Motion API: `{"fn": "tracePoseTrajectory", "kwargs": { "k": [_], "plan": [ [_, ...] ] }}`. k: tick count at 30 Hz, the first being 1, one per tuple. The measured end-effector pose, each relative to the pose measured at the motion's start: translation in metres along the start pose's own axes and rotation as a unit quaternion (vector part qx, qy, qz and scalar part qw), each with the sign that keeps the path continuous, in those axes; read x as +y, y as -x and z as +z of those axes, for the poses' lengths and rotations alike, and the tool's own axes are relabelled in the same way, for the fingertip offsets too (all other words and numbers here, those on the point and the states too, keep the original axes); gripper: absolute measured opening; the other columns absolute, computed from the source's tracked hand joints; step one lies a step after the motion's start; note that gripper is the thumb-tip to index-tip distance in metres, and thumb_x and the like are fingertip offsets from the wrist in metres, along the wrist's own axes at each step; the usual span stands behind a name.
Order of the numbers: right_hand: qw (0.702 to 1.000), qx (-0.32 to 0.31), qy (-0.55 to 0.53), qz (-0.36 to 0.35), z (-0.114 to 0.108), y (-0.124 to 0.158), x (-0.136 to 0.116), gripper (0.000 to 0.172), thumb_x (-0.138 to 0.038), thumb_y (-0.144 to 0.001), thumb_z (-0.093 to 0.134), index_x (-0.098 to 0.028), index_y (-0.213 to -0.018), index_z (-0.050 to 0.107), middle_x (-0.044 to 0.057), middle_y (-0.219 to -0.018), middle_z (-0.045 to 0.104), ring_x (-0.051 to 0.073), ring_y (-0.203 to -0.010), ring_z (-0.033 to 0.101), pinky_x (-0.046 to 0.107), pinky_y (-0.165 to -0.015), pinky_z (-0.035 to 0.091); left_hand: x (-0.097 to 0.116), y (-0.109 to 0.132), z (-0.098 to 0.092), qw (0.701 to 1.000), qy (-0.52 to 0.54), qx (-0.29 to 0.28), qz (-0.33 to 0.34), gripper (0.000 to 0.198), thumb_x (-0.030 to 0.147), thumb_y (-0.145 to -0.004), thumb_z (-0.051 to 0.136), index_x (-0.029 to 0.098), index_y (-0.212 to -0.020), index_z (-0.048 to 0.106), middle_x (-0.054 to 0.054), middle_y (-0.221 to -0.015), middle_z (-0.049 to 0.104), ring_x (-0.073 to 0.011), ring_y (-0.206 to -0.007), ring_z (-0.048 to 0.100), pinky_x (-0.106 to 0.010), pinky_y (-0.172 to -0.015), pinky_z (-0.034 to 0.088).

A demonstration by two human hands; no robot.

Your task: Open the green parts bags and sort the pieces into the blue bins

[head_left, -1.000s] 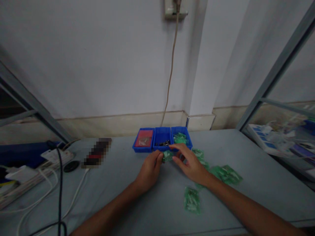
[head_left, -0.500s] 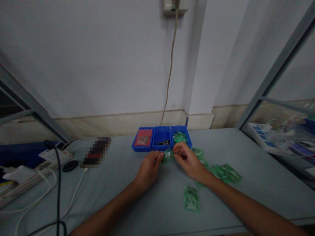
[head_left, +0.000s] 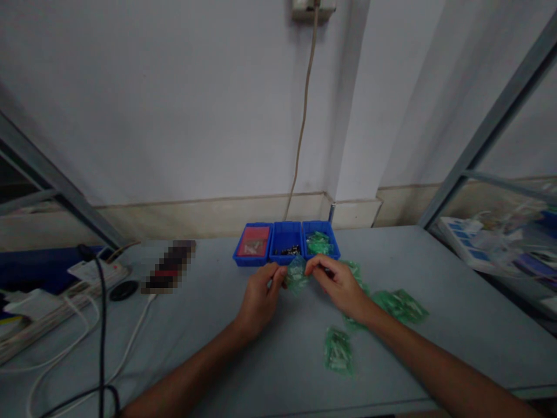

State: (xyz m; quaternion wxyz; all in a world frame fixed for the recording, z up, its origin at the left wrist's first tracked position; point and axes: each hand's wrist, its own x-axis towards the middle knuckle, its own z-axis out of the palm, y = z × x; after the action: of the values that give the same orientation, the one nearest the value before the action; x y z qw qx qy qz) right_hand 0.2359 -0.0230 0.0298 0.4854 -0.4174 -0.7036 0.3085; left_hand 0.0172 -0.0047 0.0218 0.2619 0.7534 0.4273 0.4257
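A small green plastic bag (head_left: 296, 275) hangs between my two hands just in front of the blue bins. My left hand (head_left: 258, 298) pinches its left edge and my right hand (head_left: 337, 283) pinches its right edge. Behind it stand three joined blue bins: the left bin (head_left: 253, 246) holds a red packet, the middle bin (head_left: 286, 242) holds small dark parts, the right bin (head_left: 320, 241) holds green bags. More green bags lie on the grey table: one near me (head_left: 338, 350) and several at the right (head_left: 398, 305).
White and black cables (head_left: 102, 325) and a power strip (head_left: 93, 273) lie at the table's left. A cord (head_left: 303, 122) runs down the wall from a socket to the bins. A metal frame and cluttered shelf (head_left: 491, 244) stand at the right.
My right hand came in from the right bin and closed on the green bag's right edge. Both hands lifted the bag slightly off the table.
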Motion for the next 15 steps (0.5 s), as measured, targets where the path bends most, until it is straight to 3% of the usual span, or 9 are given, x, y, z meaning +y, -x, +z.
{"fn": "tracePoseTrajectory", "kwargs": {
  "k": [15],
  "plan": [
    [0.999, 0.033, 0.016, -0.007, 0.003, -0.003, 0.006, 0.022, -0.026, -0.107, 0.049, -0.022, -0.093, 0.065, 0.001, -0.088, 0.065, 0.019, -0.083, 0.061, 0.029, -0.077, 0.045, -0.008, -0.010, 0.001, 0.998, -0.063, -0.011, 0.021, 0.045, 0.042, -0.110, 0.044, 0.019, -0.074, 0.061, -0.002, -0.074, 0.066, -0.0196, -0.075, 0.062, -0.031, -0.073, 0.041]
  ]
}}
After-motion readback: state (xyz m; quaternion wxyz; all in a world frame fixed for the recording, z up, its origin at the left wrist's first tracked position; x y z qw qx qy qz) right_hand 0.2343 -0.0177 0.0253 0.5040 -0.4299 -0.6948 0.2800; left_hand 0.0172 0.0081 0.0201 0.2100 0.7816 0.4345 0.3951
